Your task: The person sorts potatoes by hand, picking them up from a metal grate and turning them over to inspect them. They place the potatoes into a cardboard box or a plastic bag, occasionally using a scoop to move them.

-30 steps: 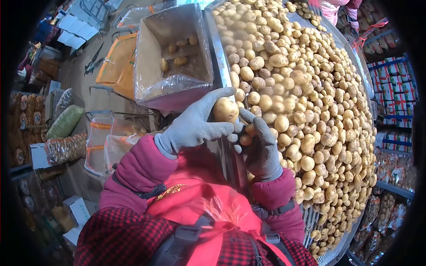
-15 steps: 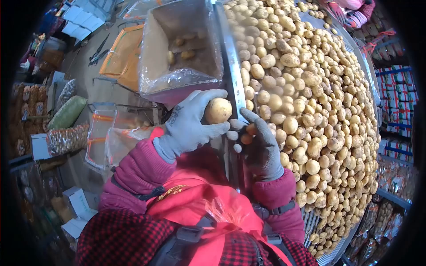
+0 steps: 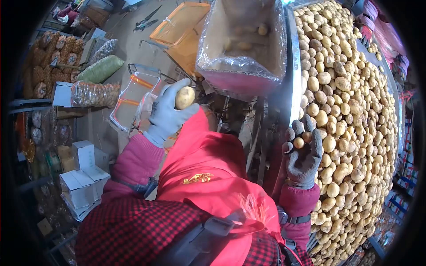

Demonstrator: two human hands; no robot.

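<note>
My left hand (image 3: pixel 165 116), in a grey glove, is closed around a potato (image 3: pixel 185 98) left of the plastic-lined box. On the right, my gloved right hand (image 3: pixel 302 167) is turned palm up with its fingers curled around small potatoes (image 3: pixel 299 142). That hand is beside the metal edge of a sorting table (image 3: pixel 293 66), close to the large heap of potatoes (image 3: pixel 344 133). Several potatoes (image 3: pixel 262 29) lie at the bottom of the cardboard box (image 3: pixel 242 80), which stands against the table's left side.
Orange-edged mesh bags on frames (image 3: pixel 182 26) stand left of the box. Farther left are a green sack (image 3: pixel 101 69), a clear bag of produce (image 3: pixel 95 94) and white cartons (image 3: pixel 84 177). A co-worker's pink sleeve (image 3: pixel 385 33) shows at the table's far right.
My hands have moved apart. The left one has gone left and away from the table with its potato, while the right one has turned more palm up. The camera view has swung left.
</note>
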